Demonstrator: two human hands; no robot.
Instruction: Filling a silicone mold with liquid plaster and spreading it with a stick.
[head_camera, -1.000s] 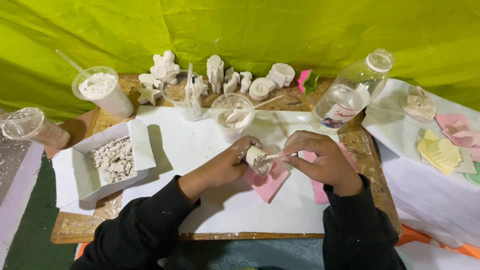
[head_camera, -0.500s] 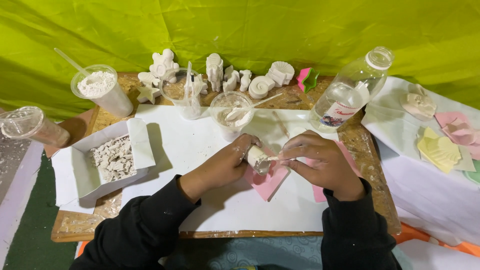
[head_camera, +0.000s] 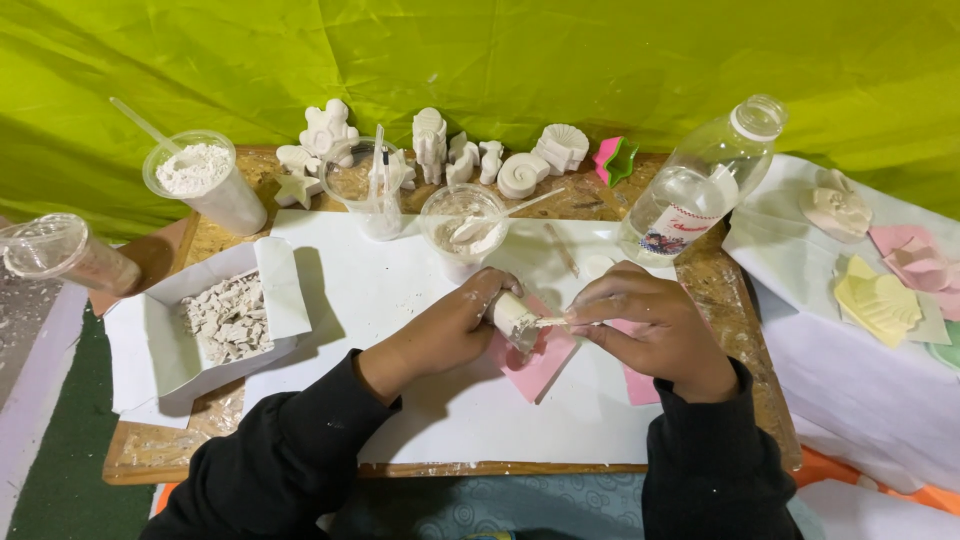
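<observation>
White plaster figure (head_camera: 512, 314), small and stubby, sits gripped in the left hand (head_camera: 455, 325), whose fingers curl closed around it above a pink flat mould piece (head_camera: 535, 362) on the white paper sheet (head_camera: 400, 300) covering the wooden tabletop (head_camera: 720, 290). The right hand (head_camera: 655, 325) is pinched shut on a thin wooden stick (head_camera: 549, 321) whose tip touches the figure. Just behind the figure stands a clear plastic cup of wet plaster (head_camera: 462, 228) with a spoon in it; behind that, a row of white cast figurines (head_camera: 440, 150) lines the table's far edge against a bright green cloth backdrop (head_camera: 500, 60). Left of the figure lies a white paper box of plaster crumbs (head_camera: 225, 318); to its right leans a clear plastic bottle (head_camera: 700, 180).
</observation>
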